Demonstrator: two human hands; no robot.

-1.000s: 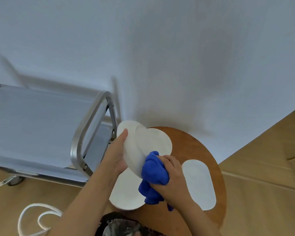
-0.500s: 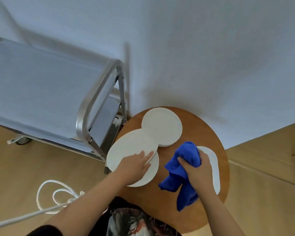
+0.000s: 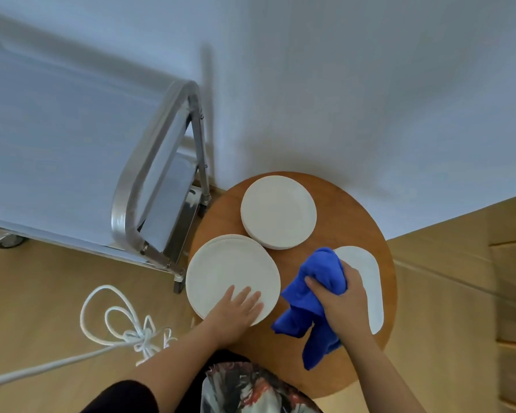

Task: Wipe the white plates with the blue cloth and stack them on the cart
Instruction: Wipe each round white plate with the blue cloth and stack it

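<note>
A pale wall backs the small round wooden table [image 3: 334, 204], with the steel cart [image 3: 137, 210] just left of it. I see my left hand [image 3: 236, 308] lying flat, fingers straight, on the near-left plate stack [image 3: 230, 272], gripping nothing. My right hand [image 3: 340, 296] has its grip closed round the bunched blue cloth [image 3: 310, 296], partly covering the oval plate [image 3: 367, 281]. A third stack [image 3: 277, 211] sits far. That near-left stack overhangs the table edge, I judge; pressing on its near rim could tip it floorward. The loose white rope [image 3: 116, 320] on the floor could snag a step toward the cart.
</note>
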